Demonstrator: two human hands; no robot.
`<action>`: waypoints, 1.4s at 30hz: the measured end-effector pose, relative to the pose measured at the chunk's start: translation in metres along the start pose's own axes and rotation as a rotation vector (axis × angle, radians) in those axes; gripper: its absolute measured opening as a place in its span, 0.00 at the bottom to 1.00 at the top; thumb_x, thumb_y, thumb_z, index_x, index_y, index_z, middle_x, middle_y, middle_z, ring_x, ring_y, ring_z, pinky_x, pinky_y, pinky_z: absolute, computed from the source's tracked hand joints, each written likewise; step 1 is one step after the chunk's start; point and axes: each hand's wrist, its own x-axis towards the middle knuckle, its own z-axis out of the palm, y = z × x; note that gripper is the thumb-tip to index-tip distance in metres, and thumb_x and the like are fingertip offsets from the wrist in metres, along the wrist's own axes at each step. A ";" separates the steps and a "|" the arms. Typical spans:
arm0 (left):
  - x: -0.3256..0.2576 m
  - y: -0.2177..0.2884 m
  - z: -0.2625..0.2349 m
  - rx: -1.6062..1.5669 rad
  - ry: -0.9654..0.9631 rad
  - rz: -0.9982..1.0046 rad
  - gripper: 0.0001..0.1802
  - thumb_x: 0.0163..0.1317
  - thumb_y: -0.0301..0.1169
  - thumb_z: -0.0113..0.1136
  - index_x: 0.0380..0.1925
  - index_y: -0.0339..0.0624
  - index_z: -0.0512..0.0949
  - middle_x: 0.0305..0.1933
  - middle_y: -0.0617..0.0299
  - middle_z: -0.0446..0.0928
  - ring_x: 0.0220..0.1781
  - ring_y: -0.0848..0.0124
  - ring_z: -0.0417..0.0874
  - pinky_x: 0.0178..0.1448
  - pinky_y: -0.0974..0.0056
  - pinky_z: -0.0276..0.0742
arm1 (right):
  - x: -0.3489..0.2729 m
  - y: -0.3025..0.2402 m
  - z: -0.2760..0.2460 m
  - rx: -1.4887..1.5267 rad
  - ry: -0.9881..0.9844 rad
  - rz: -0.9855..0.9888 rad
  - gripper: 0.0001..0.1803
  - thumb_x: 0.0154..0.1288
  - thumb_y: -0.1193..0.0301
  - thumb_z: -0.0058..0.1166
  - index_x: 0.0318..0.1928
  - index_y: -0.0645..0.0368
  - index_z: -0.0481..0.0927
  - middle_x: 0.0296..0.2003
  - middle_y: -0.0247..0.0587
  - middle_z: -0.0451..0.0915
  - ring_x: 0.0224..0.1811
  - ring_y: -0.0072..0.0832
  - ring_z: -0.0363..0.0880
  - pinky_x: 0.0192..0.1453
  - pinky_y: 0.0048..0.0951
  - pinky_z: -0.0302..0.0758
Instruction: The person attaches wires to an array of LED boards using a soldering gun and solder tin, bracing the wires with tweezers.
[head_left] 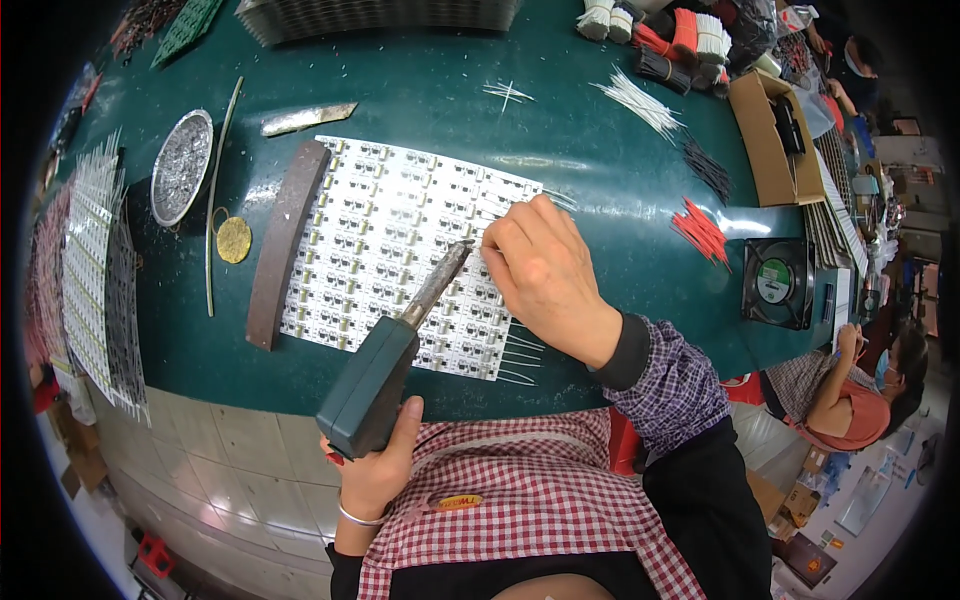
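lying partly under right hand [543,265], beyond left hand [380,470], circuit panel [385,235]

The bench [640,240] is showing dark green, the central circuit board [400,210] white with dark-and-yellowish rows, the soldering tool's handle [370,385] dark teal; lower centre, the apron [540,500] is displaying red-and-white checks.

Circuit board [400,205] partly hidden, grey stack [380,16] cut off above

Circuit panel [385,250], fan [778,283], red wires [700,231] on green table [650,275]
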 end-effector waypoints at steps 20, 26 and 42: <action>0.001 -0.003 -0.017 -0.111 0.060 -0.043 0.18 0.57 0.21 0.68 0.48 0.31 0.78 0.45 0.57 0.81 0.43 0.72 0.81 0.48 0.68 0.77 | 0.002 -0.001 0.001 -0.031 -0.009 0.001 0.05 0.53 0.78 0.57 0.30 0.60 0.74 0.30 0.40 0.71 0.38 0.37 0.69 0.40 0.36 0.67; 0.029 0.022 -0.040 -0.060 0.275 0.148 0.24 0.56 0.17 0.66 0.54 0.32 0.74 0.48 0.55 0.81 0.32 0.76 0.79 0.32 0.72 0.76 | 0.001 -0.003 -0.008 -0.066 -0.080 0.048 0.05 0.54 0.77 0.57 0.31 0.58 0.73 0.32 0.40 0.71 0.40 0.38 0.70 0.42 0.37 0.68; 0.089 0.028 -0.109 0.210 0.646 0.313 0.14 0.59 0.21 0.64 0.46 0.29 0.79 0.28 0.61 0.77 0.18 0.80 0.68 0.21 0.74 0.60 | 0.084 0.091 -0.026 -0.053 0.138 -0.039 0.07 0.55 0.78 0.61 0.33 0.60 0.77 0.34 0.40 0.73 0.41 0.39 0.72 0.44 0.36 0.73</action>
